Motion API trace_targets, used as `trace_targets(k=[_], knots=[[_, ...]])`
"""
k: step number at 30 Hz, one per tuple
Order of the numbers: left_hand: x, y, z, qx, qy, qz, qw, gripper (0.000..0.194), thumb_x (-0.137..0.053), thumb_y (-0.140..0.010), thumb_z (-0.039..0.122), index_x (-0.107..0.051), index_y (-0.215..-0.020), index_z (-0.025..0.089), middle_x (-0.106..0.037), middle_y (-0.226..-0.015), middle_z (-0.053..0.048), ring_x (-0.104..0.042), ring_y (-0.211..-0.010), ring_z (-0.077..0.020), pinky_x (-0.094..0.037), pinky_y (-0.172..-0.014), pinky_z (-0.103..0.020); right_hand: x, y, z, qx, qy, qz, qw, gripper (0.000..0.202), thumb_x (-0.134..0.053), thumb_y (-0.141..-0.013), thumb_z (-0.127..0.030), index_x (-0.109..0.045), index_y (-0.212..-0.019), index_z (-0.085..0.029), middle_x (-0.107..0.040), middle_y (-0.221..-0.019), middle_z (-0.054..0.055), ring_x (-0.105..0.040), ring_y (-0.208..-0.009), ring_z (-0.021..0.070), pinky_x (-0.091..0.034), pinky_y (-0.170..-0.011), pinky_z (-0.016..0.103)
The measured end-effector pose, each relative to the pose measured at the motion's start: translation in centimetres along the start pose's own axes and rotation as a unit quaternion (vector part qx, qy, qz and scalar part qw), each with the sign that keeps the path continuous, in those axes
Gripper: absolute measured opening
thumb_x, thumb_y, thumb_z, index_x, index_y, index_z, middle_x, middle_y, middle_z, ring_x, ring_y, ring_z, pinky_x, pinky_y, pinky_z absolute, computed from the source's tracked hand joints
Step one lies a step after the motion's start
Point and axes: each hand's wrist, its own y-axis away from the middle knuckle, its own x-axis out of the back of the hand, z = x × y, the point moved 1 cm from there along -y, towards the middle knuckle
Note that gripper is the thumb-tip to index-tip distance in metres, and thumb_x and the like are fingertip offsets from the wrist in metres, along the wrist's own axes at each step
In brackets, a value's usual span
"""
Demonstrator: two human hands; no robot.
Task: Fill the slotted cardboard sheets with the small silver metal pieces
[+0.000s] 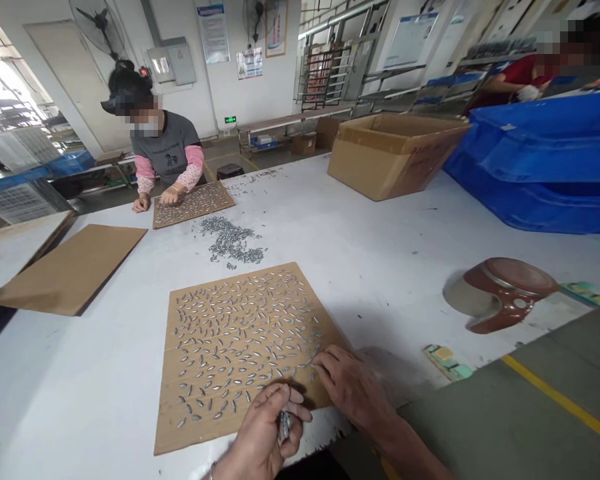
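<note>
A brown cardboard sheet [173,417] lies on the white table before me, dotted with many small silvery spindle-shaped metal pieces [234,407], laid apart from one another. At its near edge, my left hand [267,433] is curled palm-up around a small bunch of the same metal pieces. My right hand [353,387] rests over the sheet's right edge, fingers closed in a pinch low over the cardboard. One piece lies close by its fingertips; whether anything is between them is too small to make out. Farther off sits a loose heap of metal pieces [230,239].
Across the table a co-worker [167,150] handles a similar covered sheet [197,205]. A bare cardboard sheet [75,267] lies left. To the right are a cardboard box [375,163], blue bins [540,167] and a brown-red round object [510,287] near the table's edge.
</note>
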Motion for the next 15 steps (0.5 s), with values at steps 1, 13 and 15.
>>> trace_targets(k=[1, 13, 15], knots=[[0.0, 0.0, 0.0, 0.002, 0.001, -0.001, 1.000, 0.061, -0.088, -0.063, 0.063, -0.063, -0.091, 0.015, -0.071, -0.073, -0.006, -0.045, -0.045, -0.0056, -0.011, -0.047, -0.021, 0.0, 0.0, -0.1, 0.001, 0.001, -0.007, 1.000, 0.025, -0.049, -0.100, -0.016, -0.062, -0.079, -0.024, -0.067, -0.081, 0.001, -0.063, -0.075, 0.0178, -0.040, -0.075, 0.033], [-0.2, 0.3, 0.9, 0.004, -0.008, 0.005, 1.000, 0.064, -0.087, -0.062, 0.065, -0.062, -0.093, 0.015, -0.069, -0.074, -0.005, -0.044, -0.048, -0.0062, -0.011, -0.048, -0.021, -1.3, -0.3, 0.9, -0.050, -0.122, -0.038, 0.991, 0.022, -0.051, -0.092, -0.014, -0.059, -0.074, -0.024, -0.066, -0.077, 0.000, -0.063, -0.070, 0.0163, -0.045, -0.066, 0.029], [-0.3, 0.3, 0.8, 0.003, -0.015, 0.000, 1.000, 0.064, -0.086, -0.062, 0.066, -0.061, -0.093, 0.016, -0.070, -0.075, -0.006, -0.044, -0.047, -0.0062, -0.011, -0.047, -0.022, -1.2, -0.4, 1.1, -0.059, -0.137, -0.029, 0.988, 0.018, -0.052, -0.091, -0.016, -0.059, -0.076, -0.024, -0.066, -0.078, 0.000, -0.064, -0.072, 0.0165, -0.047, -0.067, 0.029]])
